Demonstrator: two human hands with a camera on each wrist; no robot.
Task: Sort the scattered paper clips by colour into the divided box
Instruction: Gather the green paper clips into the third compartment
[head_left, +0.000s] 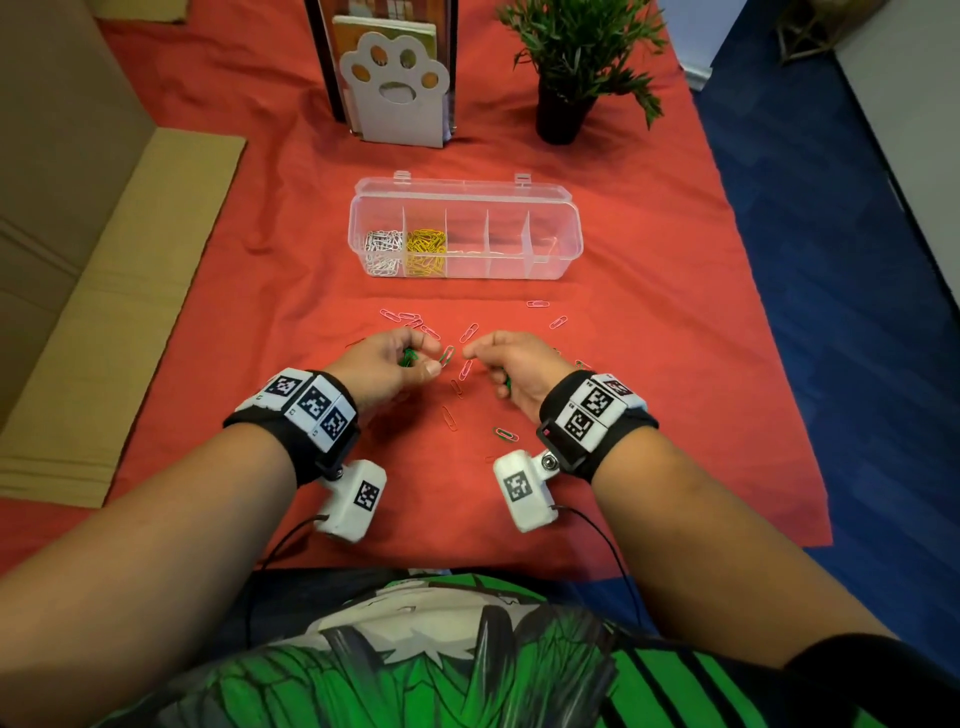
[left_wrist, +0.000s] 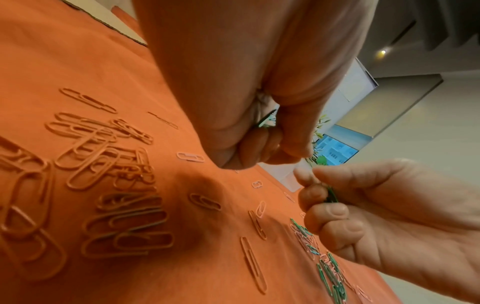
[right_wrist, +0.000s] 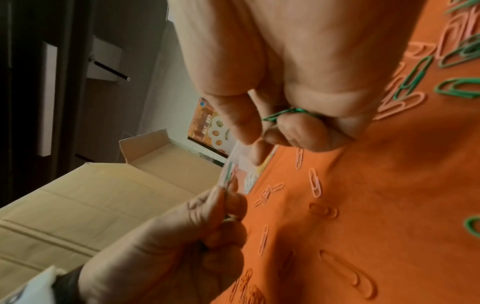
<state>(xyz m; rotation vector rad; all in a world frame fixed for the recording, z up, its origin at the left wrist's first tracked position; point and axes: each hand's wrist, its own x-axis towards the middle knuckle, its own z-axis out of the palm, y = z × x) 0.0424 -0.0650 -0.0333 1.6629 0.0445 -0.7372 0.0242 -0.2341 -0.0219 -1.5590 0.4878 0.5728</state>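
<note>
Green is the colour in play right now: the left hand (head_left: 387, 364) pinches one green clip (head_left: 447, 355) between thumb and fingertip, held up off the cloth, with more green wire tucked into its curled fingers, and the right hand (head_left: 506, 366) is curled round its own little bunch of green clips (right_wrist: 284, 113), forefinger poking out toward the left hand's clip. The two hands sit close together, fingertips near but not touching, low over the red tablecloth (head_left: 649, 364). Beyond them, well apart from the hands, stands the clear divided box (head_left: 569, 228) with its lid open. Look at the score inside: the far-left compartment holds a heap of white clips (head_left: 383, 252), the next one a heap of yellow clips (head_left: 426, 252), and the remaining three compartments look empty as far as I can see, though the clear plastic makes it hard to be sure. So I'd call it two colours home, green being gathered, none of it dropped in yet. Plenty left on the cloth: pink clips (head_left: 410, 318) scattered between hands and box, orange clips (left_wrist: 109, 164) nearly the cloth's own shade lying in a thick patch by the left wrist, and a further cluster of loose green clips (left_wrist: 331, 275) mixed with pink near the right hand. By my reckoning, less than half done, with green, pink and orange still to be boxed.
</note>
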